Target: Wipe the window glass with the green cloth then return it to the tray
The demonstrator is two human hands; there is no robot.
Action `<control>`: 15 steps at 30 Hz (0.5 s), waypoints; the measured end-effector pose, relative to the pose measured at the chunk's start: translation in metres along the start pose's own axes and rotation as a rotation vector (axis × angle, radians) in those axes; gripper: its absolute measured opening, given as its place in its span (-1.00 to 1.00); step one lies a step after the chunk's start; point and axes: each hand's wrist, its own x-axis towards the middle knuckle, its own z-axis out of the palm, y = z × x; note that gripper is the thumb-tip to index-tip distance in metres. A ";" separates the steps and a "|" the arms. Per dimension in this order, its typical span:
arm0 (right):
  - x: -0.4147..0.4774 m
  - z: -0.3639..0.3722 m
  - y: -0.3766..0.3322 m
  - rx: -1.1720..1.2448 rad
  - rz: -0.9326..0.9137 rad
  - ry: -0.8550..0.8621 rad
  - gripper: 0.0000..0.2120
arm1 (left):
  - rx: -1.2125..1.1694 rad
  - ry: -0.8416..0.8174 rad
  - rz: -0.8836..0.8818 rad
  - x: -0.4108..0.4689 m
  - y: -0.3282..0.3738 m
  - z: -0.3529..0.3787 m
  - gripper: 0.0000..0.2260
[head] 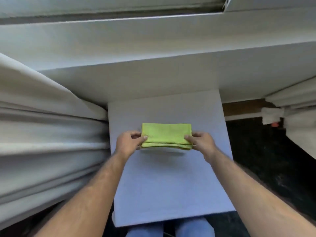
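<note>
White window sill [153, 77] and frame span the far side; glass itself can't be made out from this angle. Pale curtain folds [42, 134] bunch at left, more curtain [299, 106] at right with a small orange-red item [275, 124] near it, too blurred to identify. Dark floor [265, 159] at right. Pale bluish-white tabletop [162, 194] sits centre, butted against the wall under the sill; whether it's the tray, can't tell. Green cloth [165, 135], folded into a thick rectangle, is at mid-tabletop, shadow under its near edge. Left hand [129, 142] grip closed on the cloth's left end, thumb on top. Right hand [201, 141] grip closed on the right end, thumb on top. Blue-trousered knees [171, 228] at near edge.
</note>
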 end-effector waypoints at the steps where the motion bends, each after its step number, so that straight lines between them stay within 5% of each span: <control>1: 0.012 0.006 0.013 -0.036 -0.005 0.048 -0.78 | 0.032 0.015 -0.001 0.010 -0.012 0.011 -0.65; 11: 0.073 0.029 0.043 -0.819 -0.133 0.221 -0.62 | 0.593 0.133 0.201 0.060 -0.064 0.063 -0.76; 15: 0.053 0.032 0.000 -1.065 -0.402 0.263 -0.45 | 0.622 0.192 0.246 0.046 -0.040 0.044 -0.68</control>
